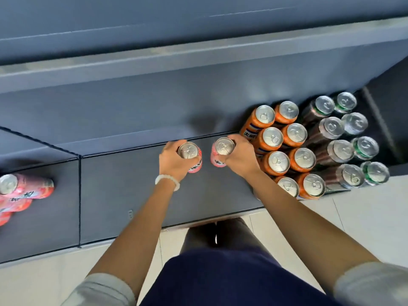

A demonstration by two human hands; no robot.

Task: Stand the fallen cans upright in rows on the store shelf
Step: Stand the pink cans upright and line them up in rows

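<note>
I look straight down at a dark grey shelf. My left hand grips a pink can held upright near the shelf's back. My right hand grips a second pink can, also upright, just to the right of the first. The two cans stand a little apart. To the right, several orange cans stand upright in two rows. At the far left, pink cans lie fallen on their sides in a pile.
Right of the orange cans stand rows of dark brown cans and green cans. A vertical seam splits the shelf at the left. An upper shelf edge overhangs at the back. Pale floor tiles lie below.
</note>
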